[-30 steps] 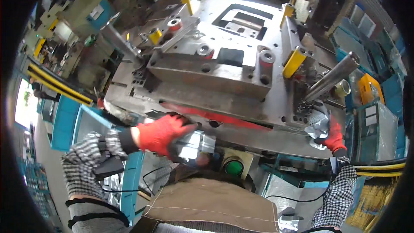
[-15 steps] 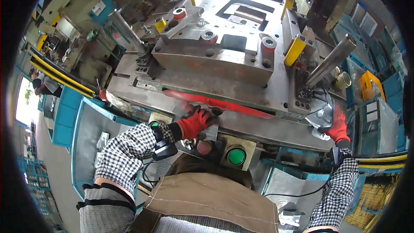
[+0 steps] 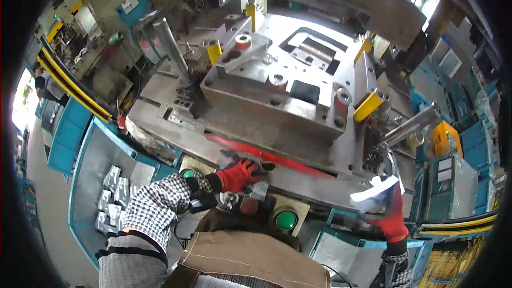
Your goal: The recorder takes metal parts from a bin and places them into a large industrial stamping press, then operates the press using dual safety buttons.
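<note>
My left hand [image 3: 239,175], in a red glove with dark fingertips, is low over the front edge of the press bed [image 3: 298,185], beside the button panel. Its fingers are spread and partly smeared; nothing shows in them. A small grey metal piece [image 3: 260,190] lies just below it. At the right, my right hand [image 3: 393,221], also red-gloved, grips a shiny bent sheet-metal part [image 3: 376,191], off the bed's right front corner. Glare and blur hide the part's exact shape. Behind both hands stands the steel die [image 3: 272,106], with a red strip [image 3: 272,157] along its front foot.
Green buttons [image 3: 286,220] and a dull red button [image 3: 248,206] sit at the bed's front. Steel guide posts [image 3: 173,50] and yellow cylinders [image 3: 369,105] rise around the die. A blue-rimmed bin [image 3: 80,181] at left holds several metal parts. Yellow-black bars [image 3: 72,85] flank the press.
My right hand has come nearer and leftward, lifting the sheet-metal part away from the bed's right end. The view has shifted, showing more parts in the left bin. My left hand stays near the panel.
</note>
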The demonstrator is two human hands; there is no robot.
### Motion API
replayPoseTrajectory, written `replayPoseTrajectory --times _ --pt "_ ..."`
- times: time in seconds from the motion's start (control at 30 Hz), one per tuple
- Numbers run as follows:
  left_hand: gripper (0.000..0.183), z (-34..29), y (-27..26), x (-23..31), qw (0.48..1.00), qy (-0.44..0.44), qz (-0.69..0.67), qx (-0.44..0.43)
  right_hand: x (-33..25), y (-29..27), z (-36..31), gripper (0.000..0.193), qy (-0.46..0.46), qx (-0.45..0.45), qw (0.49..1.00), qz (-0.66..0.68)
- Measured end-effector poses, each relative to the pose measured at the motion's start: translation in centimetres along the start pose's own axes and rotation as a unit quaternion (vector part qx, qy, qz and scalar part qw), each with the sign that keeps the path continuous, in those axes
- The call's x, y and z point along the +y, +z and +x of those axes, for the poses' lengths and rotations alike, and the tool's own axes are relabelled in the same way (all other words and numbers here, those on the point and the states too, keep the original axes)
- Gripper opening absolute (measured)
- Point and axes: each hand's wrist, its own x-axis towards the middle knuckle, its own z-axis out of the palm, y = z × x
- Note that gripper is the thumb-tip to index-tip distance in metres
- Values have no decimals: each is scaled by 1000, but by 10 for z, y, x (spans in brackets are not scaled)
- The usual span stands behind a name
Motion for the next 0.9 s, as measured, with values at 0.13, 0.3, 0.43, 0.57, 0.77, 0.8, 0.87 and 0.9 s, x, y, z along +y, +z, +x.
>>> replayPoseTrajectory --times 0.13,0.3,0.43,0.57,0.77,0.8,0.87,0.9 --pt "111 3 -11 1 1000 -4 23 -6 -75 31 142 139 -124 -43 991 16" --pt "113 -3 4 -6 1000 1 18 12 -107 57 357 130 -169 -136 975 44" --pt "109 -4 10 -10 1000 -5 26 8 -87 79 452 123 -27 -258 965 -40" --pt "100 -7 -13 -9 1000 -4 19 11 -66 119 497 119 26 -354 934 -51" --pt "99 -10 -8 -13 1000 4 -6 25 -54 166 502 93 -60 -255 959 -107" --pt "98 -9 -7 -13 1000 5 -11 22 -51 170 497 90 -72 -221 965 -119" --pt "96 -8 -10 -14 999 -1 -39 20 -67 175 483 86 -97 -142 967 -188" --pt "96 -11 -12 -13 998 -6 -57 24 -84 183 474 82 -126 -76 967 -209"
